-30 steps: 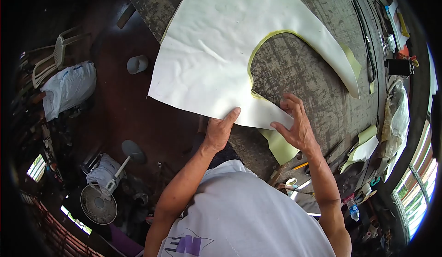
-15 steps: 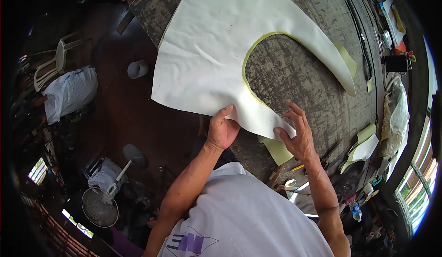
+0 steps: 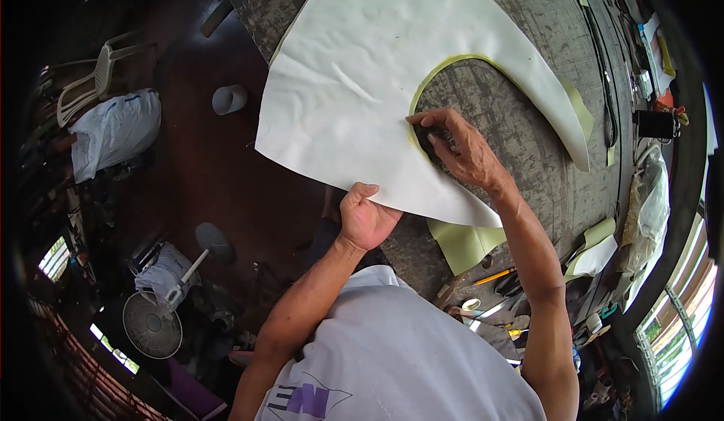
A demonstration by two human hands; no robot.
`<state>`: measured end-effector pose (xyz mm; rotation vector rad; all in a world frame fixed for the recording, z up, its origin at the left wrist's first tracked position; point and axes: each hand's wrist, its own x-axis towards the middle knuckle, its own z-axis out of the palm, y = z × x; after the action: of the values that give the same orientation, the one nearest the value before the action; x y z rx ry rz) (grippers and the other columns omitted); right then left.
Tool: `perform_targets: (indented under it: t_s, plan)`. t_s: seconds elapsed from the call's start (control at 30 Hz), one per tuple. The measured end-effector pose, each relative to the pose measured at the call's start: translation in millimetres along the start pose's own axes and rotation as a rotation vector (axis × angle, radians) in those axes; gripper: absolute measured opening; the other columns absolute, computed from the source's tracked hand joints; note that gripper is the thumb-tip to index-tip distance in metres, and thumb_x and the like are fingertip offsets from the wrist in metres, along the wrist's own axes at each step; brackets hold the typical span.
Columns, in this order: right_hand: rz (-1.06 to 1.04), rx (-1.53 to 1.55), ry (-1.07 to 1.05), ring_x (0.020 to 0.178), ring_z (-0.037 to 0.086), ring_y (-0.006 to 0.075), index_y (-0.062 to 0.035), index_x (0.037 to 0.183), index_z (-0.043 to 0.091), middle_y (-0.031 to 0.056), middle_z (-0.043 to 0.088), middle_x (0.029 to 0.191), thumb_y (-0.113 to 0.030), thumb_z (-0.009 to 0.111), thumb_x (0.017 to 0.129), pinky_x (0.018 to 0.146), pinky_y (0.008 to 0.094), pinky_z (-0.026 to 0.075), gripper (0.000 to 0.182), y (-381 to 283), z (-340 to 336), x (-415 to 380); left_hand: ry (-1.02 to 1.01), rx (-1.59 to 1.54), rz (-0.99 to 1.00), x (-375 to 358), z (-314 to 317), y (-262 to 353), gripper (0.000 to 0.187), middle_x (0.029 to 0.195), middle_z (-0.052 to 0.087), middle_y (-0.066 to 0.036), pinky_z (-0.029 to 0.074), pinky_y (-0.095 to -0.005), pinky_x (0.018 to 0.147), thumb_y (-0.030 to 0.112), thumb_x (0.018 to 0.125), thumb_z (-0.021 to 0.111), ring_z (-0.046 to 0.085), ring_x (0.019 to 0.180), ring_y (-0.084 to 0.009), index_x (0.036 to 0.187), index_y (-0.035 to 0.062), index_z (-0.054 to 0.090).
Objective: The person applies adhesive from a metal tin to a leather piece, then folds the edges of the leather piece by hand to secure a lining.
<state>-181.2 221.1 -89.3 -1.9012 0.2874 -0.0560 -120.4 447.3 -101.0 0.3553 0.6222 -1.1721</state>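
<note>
A large white sheet of flexible material [image 3: 347,81], perhaps leatherette, lies across the worn table, with a deep curved cutout edged in yellow-green. My left hand [image 3: 367,219] grips its near edge, thumb on top and fingers hidden underneath. Over the cutout hovers my right hand [image 3: 469,153], its fingers bent and apart. Its index fingertip touches the sheet at the cutout's left rim, and nothing shows in its grasp. Below the sheet's narrow near tip, a yellow-green piece [image 3: 464,246] sticks out.
The dark, scuffed tabletop [image 3: 520,149] shows through the cutout. A yellow pencil [image 3: 494,277] and a tape roll [image 3: 470,304] lie near my right forearm. Folded pieces [image 3: 596,251] and clear plastic [image 3: 648,195] sit along the right side. A fan [image 3: 152,324] and chair [image 3: 102,81] stand at left.
My right hand has left the sheet's narrow near tip and moved up and left to the cutout's rim. The tip now lies flatter. My left hand still holds the near edge.
</note>
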Motion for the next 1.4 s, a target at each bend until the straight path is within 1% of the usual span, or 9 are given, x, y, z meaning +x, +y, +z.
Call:
perform_targets:
  t_s: [0.37, 0.47, 0.67, 0.83, 0.97, 1.07, 1.2, 1.27, 1.4]
  plan:
    - [-0.025, 0.089, -0.006, 0.108, 0.062, 0.0266, -0.0037, 0.107, 0.055, 0.0114, 0.065, 0.112, 0.009, 0.053, 0.087, 0.095, 0.0393, 0.049, 0.024, 1.3, 4.1, -14.1, -0.068, 0.015, -0.014, 1.5, 4.4, 6.6, 0.068, 0.146, 0.048, -0.011, 0.027, -0.0482, 0.119, 0.014, 0.078, 0.052, 0.041, 0.138, -0.0297, 0.145, 0.0038, 0.041]
    - [0.114, 0.359, -0.001, 0.108, 0.062, 0.0223, -0.0041, 0.108, 0.053, 0.011, 0.064, 0.11, 0.008, 0.051, 0.091, 0.096, 0.0385, 0.047, 0.02, -0.7, 1.8, -21.5, -0.082, 0.002, -0.017, 1.3, -0.9, 4.2, 0.067, 0.144, 0.049, -0.011, 0.027, -0.048, 0.118, 0.014, 0.078, 0.051, 0.042, 0.138, -0.0291, 0.143, 0.0036, 0.042]
    - [0.081, 0.854, 0.106, 0.107, 0.058, 0.023, -0.007, 0.106, 0.053, 0.01, 0.063, 0.107, -0.006, 0.062, 0.093, 0.099, 0.0432, 0.044, 0.015, -16.4, -19.2, -35.0, -0.081, 0.077, -0.027, -1.4, -10.2, 6.0, 0.064, 0.142, 0.052, -0.011, 0.029, -0.0472, 0.117, 0.015, 0.078, 0.052, 0.044, 0.135, -0.0279, 0.141, 0.0032, 0.045]
    - [-0.123, 0.843, 0.521, 0.11, 0.057, 0.0244, -0.0088, 0.12, 0.051, 0.0145, 0.056, 0.129, -0.011, 0.068, 0.087, 0.096, 0.042, 0.045, 0.038, -62.2, -44.1, -59.7, -0.216, 0.288, -0.074, 4.2, 14.3, 21.5, 0.063, 0.139, 0.053, -0.01, 0.03, -0.0456, 0.116, 0.016, 0.079, 0.057, 0.046, 0.132, -0.0274, 0.14, 0.0033, 0.046]
    - [-0.161, 0.915, 0.808, 0.11, 0.06, 0.0238, -0.0038, 0.121, 0.051, 0.0189, 0.055, 0.132, -0.007, 0.068, 0.084, 0.093, 0.0402, 0.049, 0.041, -102.9, 0.0, -106.3, -0.173, 0.432, -0.097, 13.0, 55.0, 25.7, 0.061, 0.138, 0.053, -0.01, 0.03, -0.0457, 0.116, 0.014, 0.082, 0.063, 0.047, 0.132, -0.0278, 0.139, 0.0034, 0.045]
    - [-0.023, 0.991, 0.839, 0.108, 0.059, 0.021, -0.0028, 0.12, 0.053, 0.0159, 0.056, 0.128, -0.003, 0.064, 0.088, 0.091, 0.0366, 0.049, 0.034, -117.8, 71.5, -153.4, -0.139, 0.463, -0.195, 29.8, 52.0, 45.0, 0.054, 0.141, 0.051, -0.013, 0.03, -0.0474, 0.117, 0.016, 0.088, 0.052, 0.045, 0.133, -0.03, 0.138, -0.0008, 0.045]
    - [0.654, 0.528, 1.148, 0.1, 0.06, 0.0168, -0.0024, 0.118, 0.055, 0.0116, 0.056, 0.125, 0.0, 0.058, 0.089, 0.085, 0.0328, 0.051, 0.029, -144.3, 198.4, -225.6, -0.207, 0.598, -0.281, 37.0, 71.3, 73.8, 0.062, 0.142, 0.05, -0.018, 0.025, -0.0497, 0.119, 0.014, 0.082, 0.053, 0.042, 0.135, -0.0346, 0.14, -0.005, 0.042]
    - [0.988, 0.126, 1.418, 0.098, 0.063, 0.0233, -0.0018, 0.112, 0.056, 0.0173, 0.051, 0.13, -0.001, 0.059, 0.087, 0.083, 0.0365, 0.053, 0.025, -157.0, 256.2, -252.4, -0.22, 0.647, -0.349, 47.5, 70.3, 90.4, 0.062, 0.143, 0.049, -0.017, 0.026, -0.0487, 0.119, 0.014, 0.082, 0.052, 0.043, 0.135, -0.033, 0.14, -0.0044, 0.042]
    - [1.378, -0.36, 1.511, 0.107, 0.061, 0.0422, -0.0021, 0.11, 0.055, 0.026, 0.039, 0.142, -0.003, 0.057, 0.089, 0.088, 0.046, 0.052, 0.021, -146.2, 337.2, -297.9, -0.216, 0.672, -0.414, 50.9, 73.9, 102.4, 0.064, 0.144, 0.048, -0.018, 0.026, -0.0488, 0.119, 0.013, 0.081, 0.052, 0.042, 0.136, -0.0338, 0.14, -0.0063, 0.04]
